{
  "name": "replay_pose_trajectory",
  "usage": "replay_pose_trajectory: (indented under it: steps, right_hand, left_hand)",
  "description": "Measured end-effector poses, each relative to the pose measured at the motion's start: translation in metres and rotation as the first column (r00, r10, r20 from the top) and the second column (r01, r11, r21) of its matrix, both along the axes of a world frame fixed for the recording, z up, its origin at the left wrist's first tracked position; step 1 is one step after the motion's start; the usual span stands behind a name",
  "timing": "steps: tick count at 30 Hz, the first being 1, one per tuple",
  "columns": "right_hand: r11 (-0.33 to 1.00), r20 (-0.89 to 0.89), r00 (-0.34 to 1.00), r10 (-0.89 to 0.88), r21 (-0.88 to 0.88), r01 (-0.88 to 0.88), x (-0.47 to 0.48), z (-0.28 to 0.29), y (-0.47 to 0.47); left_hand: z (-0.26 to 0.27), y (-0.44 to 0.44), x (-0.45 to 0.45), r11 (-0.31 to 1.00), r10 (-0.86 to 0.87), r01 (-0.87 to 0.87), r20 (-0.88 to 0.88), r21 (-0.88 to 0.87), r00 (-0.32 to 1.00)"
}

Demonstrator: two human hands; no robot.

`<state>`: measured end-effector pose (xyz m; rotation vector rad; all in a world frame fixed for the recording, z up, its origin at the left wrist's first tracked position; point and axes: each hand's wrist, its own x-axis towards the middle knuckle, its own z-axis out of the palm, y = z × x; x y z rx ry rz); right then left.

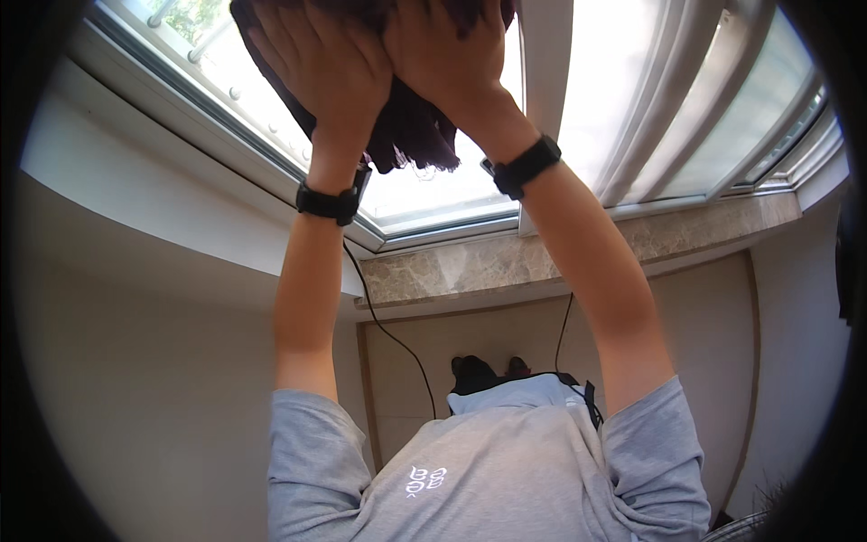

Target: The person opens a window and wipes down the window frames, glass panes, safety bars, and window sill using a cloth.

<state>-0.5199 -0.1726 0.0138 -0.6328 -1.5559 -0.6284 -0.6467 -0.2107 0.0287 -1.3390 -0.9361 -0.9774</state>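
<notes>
Both my hands are raised side by side at the top of the view, backs toward me, in front of a bright window pane. Under the palms of my left hand and my right hand is a dark purple cloth. Its frayed lower edge hangs below and between the wrists. The two hands nearly touch at the thumbs. Some fingertips are hidden by the cloth or cut off by the picture's top. Whether the cloth touches the glass cannot be seen. A black strap circles each wrist.
A pale vertical window frame divides this pane from the frosted panels on the right. Below runs a brown marble sill. One black cable hangs by my left side, another cable by my right. A white wall stands left.
</notes>
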Motion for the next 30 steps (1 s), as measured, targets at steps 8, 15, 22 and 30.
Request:
replay_pose_trajectory:
  steps: [8, 15, 22, 30]
  right_hand:
    - [0.996, 0.065, 0.995, -0.069, -0.052, 0.073, 0.004, -0.091, -0.007]
    - [0.865, 0.21, 0.937, 0.279, -0.478, -0.15, 0.0, -0.185, 0.003]
    - [0.566, 0.285, 0.783, 0.553, -0.818, -0.101, -0.009, -0.323, -0.074]
    - [0.506, 0.315, 0.652, 0.69, -0.854, -0.123, -0.017, -0.361, -0.146]
  left_hand:
    - [-0.098, -0.018, 0.01, 0.992, 0.042, -0.021, 0.169, -0.123, 0.985]
    - [-0.2, -0.027, -0.001, 0.969, 0.137, -0.07, 0.275, -0.238, 0.952]
    - [-0.386, -0.117, -0.027, 0.7, 0.209, 0.065, 0.291, -0.711, 0.934]
    - [-0.389, -0.217, -0.014, 0.339, 0.427, 0.322, 0.45, -0.884, 0.785]
